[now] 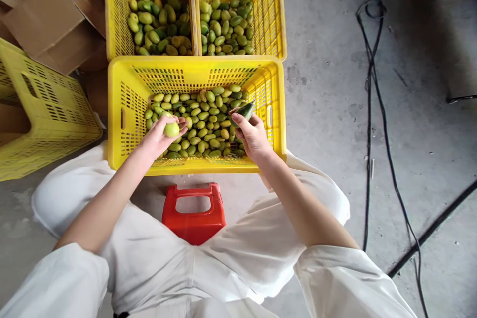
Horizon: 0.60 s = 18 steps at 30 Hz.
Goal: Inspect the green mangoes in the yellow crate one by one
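My left hand (166, 131), palm turned up over the front yellow crate (194, 171), holds a smooth yellow-green fruit (172, 129) with its thumb curled over it. Another small fruit (189, 122) shows by those fingertips; I cannot tell whether they touch it. On the right of the same crate, my right hand (253, 134) grips a longer dark green fruit (245, 113) between thumb and fingers, its pointed end tilted up to the right. Below both hands, many oval green fruits (206, 119) cover the crate's floor, a few of them brownish.
Two more yellow crates (112, 20) (279, 10) with green fruits stand behind the front one. A tipped yellow crate (55, 104) and cardboard boxes (46, 20) are at left. A red plastic stool (194, 226) sits between my legs. Black cables (383, 119) lie on the concrete floor.
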Motion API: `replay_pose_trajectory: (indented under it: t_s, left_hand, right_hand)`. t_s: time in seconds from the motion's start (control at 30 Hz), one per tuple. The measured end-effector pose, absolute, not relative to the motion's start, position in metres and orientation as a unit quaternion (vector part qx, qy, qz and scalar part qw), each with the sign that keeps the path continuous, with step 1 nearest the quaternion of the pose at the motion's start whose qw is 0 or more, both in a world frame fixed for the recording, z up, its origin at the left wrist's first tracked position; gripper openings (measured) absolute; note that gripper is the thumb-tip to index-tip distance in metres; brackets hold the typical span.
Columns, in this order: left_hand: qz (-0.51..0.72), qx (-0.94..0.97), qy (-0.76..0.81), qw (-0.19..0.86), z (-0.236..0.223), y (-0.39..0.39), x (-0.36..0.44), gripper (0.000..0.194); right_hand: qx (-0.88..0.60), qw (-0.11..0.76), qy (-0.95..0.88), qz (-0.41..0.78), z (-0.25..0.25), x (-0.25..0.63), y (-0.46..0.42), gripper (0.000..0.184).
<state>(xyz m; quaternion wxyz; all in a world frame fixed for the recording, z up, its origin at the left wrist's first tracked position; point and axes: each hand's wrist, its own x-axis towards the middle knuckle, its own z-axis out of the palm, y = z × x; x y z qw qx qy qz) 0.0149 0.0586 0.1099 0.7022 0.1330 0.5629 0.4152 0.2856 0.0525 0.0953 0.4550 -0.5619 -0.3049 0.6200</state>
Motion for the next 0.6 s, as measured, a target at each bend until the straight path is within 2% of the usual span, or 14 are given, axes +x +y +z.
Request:
replay_pose_trajectory:
  t_s: [0.17,0.33,0.43,0.5,0.6]
  left_hand:
    - [0.383,0.150,0.551,0.726,0.117,0.060,0.014,0.035]
    - [0.362,0.143,0.516,0.763,0.117,0.060,0.013,0.019]
    - [0.343,0.154,0.500,0.780,0.114,0.058,0.013,0.021]
    - [0.339,0.190,0.489,0.781,0.112,0.057,0.012,0.027]
    - [0.338,0.232,0.472,0.781,0.109,0.055,0.009,0.050]
  right_hand:
    - [-0.572,0.454,-0.287,0.620,0.096,0.287,0.053,0.058]
    - [-0.550,0.435,-0.320,0.637,0.102,0.285,0.051,0.054]
    - [-0.549,0.426,-0.319,0.645,0.100,0.285,0.051,0.057]
    - [-0.538,0.432,-0.299,0.659,0.096,0.285,0.052,0.055]
    - [-0.506,0.447,-0.251,0.693,0.090,0.286,0.054,0.049]
